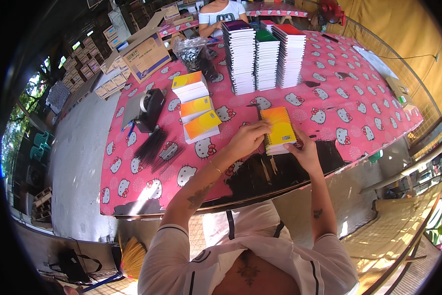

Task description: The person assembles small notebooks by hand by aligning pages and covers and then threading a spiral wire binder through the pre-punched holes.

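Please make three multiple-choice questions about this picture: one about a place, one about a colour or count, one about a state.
1. Where is the tape dispenser?
A. left of the small yellow-orange piles
B. on the tall stacks
C. on the floor

2. How many tall stacks of notebooks stand at the far side?
A. one
B. three
C. six

3. What do both hands do?
A. hang free
B. touch the yellow notebook
C. lift the cardboard box

Answers: 1 A, it stands on the pink tablecloth beside them. 2 B, three side by side. 3 B, left hand and right hand are on its edges.

Yellow-orange notebook (278, 129) on pink tablecloth (339, 103) patterned with white cats.
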A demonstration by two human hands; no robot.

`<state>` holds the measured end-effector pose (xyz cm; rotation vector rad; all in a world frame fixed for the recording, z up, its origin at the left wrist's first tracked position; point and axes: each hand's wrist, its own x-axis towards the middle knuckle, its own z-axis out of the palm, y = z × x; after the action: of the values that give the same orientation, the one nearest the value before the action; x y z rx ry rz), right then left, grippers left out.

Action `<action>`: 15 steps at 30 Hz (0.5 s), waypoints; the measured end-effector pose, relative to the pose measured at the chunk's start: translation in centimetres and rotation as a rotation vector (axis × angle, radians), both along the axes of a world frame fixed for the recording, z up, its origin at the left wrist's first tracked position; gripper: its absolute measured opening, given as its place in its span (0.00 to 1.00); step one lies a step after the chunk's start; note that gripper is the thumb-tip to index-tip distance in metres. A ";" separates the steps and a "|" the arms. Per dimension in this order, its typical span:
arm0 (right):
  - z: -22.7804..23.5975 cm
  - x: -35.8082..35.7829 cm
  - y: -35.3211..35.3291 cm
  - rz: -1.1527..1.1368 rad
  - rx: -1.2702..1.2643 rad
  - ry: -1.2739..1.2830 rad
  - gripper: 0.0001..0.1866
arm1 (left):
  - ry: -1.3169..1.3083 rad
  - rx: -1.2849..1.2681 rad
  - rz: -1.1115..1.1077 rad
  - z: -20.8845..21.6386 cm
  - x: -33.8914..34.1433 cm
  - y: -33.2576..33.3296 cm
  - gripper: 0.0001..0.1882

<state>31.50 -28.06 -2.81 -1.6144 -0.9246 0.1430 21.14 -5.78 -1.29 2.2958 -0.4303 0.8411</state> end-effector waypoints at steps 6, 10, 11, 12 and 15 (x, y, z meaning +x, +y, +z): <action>0.6 -0.1 -0.6 0.033 -0.012 0.032 0.37 | -0.027 0.029 0.040 0.4 -0.2 -0.2 0.11; 3.7 -2.7 -2.5 -0.314 0.035 -0.442 0.29 | -0.014 0.166 0.494 -0.2 -5.4 4.8 0.12; 4.4 -3.7 -2.6 -0.268 0.105 -0.362 0.25 | 0.071 0.248 0.639 -0.2 -7.4 7.1 0.13; 4.9 -5.0 -2.4 -0.207 0.177 -0.279 0.21 | 0.149 0.276 0.677 -1.1 -9.4 9.8 0.14; 5.5 -8.0 0.2 0.052 0.207 -0.218 0.12 | 0.188 0.318 0.641 -3.8 -11.4 13.3 0.15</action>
<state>23.47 -27.86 2.69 -1.4332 -1.1113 -0.0932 9.74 7.57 -5.12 2.8315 0.3029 0.8805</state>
